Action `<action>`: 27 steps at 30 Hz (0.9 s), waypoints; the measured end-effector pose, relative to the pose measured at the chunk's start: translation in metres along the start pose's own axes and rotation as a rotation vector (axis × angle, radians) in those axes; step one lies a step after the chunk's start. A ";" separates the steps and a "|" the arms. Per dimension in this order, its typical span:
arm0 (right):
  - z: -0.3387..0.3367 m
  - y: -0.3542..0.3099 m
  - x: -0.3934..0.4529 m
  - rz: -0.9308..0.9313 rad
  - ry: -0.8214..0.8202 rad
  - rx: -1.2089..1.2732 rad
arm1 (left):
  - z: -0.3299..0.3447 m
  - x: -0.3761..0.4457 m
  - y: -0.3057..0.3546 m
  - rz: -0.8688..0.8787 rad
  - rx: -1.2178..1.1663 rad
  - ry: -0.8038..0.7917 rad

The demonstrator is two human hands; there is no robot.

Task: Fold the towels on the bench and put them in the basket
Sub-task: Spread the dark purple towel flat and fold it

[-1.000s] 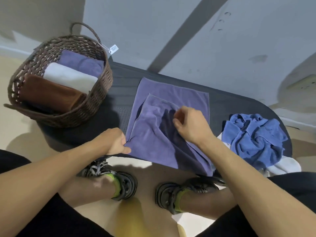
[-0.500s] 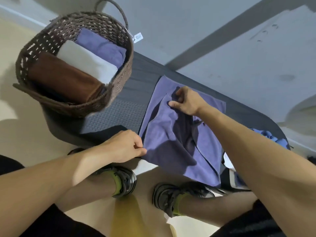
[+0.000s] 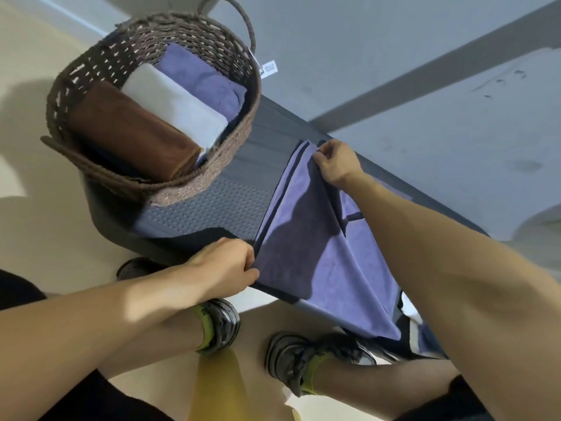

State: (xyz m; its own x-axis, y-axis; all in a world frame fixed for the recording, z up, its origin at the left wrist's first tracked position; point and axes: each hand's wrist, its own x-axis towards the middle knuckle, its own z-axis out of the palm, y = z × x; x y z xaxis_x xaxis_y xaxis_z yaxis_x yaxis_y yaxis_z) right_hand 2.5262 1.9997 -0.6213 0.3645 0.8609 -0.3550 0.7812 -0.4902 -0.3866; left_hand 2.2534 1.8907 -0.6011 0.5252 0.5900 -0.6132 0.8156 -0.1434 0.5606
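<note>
Basket (image 3: 91,65): woven dark-brown fibre, rough, matt; paper tag (image 3: 269,69) at its rim. Tabletop (image 3: 212,208): dark grey, matt, perforated with small dots. Purple towel (image 3: 318,253): soft cloth, fine nap, matt. In the basket: brown towel (image 3: 130,132), white towel (image 3: 176,101), folded purple towel (image 3: 203,74), all matt plush cloth.

Grey wall (image 3: 394,41) — beige floor (image 3: 36,226)

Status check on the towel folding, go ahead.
Left hand pinches the purple towel at its near corner; right hand pinches its far corner. Towel mid-fold on the bench. Basket holds three folded towels. Nothing in the way.
</note>
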 end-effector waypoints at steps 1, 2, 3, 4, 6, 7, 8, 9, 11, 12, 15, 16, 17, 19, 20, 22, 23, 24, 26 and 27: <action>0.003 0.000 0.002 0.013 0.013 0.006 | 0.000 0.000 -0.001 0.003 0.013 0.001; 0.005 0.000 0.004 0.025 0.024 0.013 | -0.001 0.000 -0.002 0.006 0.025 0.002; 0.006 0.001 0.005 0.035 0.031 0.021 | -0.002 0.001 -0.002 0.007 0.040 0.004; 0.007 0.002 0.006 0.044 0.032 0.031 | -0.003 0.001 -0.002 0.007 0.054 0.010; 0.008 0.003 0.009 0.070 0.019 0.031 | -0.007 0.001 -0.001 -0.006 0.066 0.020; 0.007 0.002 0.011 0.080 0.009 0.019 | -0.009 0.001 -0.001 -0.022 0.070 0.022; 0.005 0.000 0.012 0.085 -0.004 0.003 | -0.011 0.001 0.000 -0.043 0.087 0.020; 0.004 -0.003 0.013 0.086 -0.017 -0.013 | -0.014 0.002 0.001 -0.069 0.116 0.016; 0.002 -0.008 0.014 0.075 -0.026 -0.064 | -0.020 0.003 0.001 -0.123 0.184 0.018; 0.001 -0.011 0.013 0.060 -0.014 -0.089 | -0.022 0.004 0.000 -0.146 0.206 0.019; 0.000 -0.017 0.012 -0.062 0.039 -0.082 | -0.027 0.005 -0.002 -0.187 0.191 0.006; 0.000 -0.019 0.011 -0.100 0.038 -0.074 | -0.027 0.005 -0.003 -0.194 0.173 0.003; 0.000 -0.019 0.011 -0.124 0.035 -0.074 | -0.027 0.005 -0.004 -0.194 0.154 0.004; -0.001 -0.020 0.011 -0.142 0.033 -0.075 | -0.024 0.004 -0.007 -0.171 0.118 0.020; -0.002 -0.020 0.011 -0.142 0.038 -0.065 | -0.024 0.005 -0.008 -0.155 0.098 0.030; -0.004 -0.022 0.011 -0.136 0.045 -0.025 | -0.026 0.005 -0.008 -0.128 0.034 0.052; -0.005 -0.024 0.012 -0.142 0.044 -0.010 | -0.027 0.006 -0.007 -0.121 -0.002 0.060; -0.006 -0.026 0.013 -0.155 0.035 -0.006 | -0.029 0.005 -0.006 -0.120 -0.038 0.061; -0.009 -0.030 0.015 -0.191 -0.008 -0.018 | -0.033 0.004 -0.004 -0.122 -0.093 0.040; -0.010 -0.032 0.016 -0.205 -0.030 -0.013 | -0.033 0.003 -0.003 -0.121 -0.098 0.022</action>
State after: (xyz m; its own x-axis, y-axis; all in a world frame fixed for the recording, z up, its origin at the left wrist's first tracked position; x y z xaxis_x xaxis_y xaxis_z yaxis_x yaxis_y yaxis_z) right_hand 2.5122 2.0306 -0.6059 0.1819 0.9378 -0.2957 0.8439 -0.3032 -0.4426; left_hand 2.2447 1.9197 -0.5863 0.4185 0.6156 -0.6678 0.8443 0.0073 0.5358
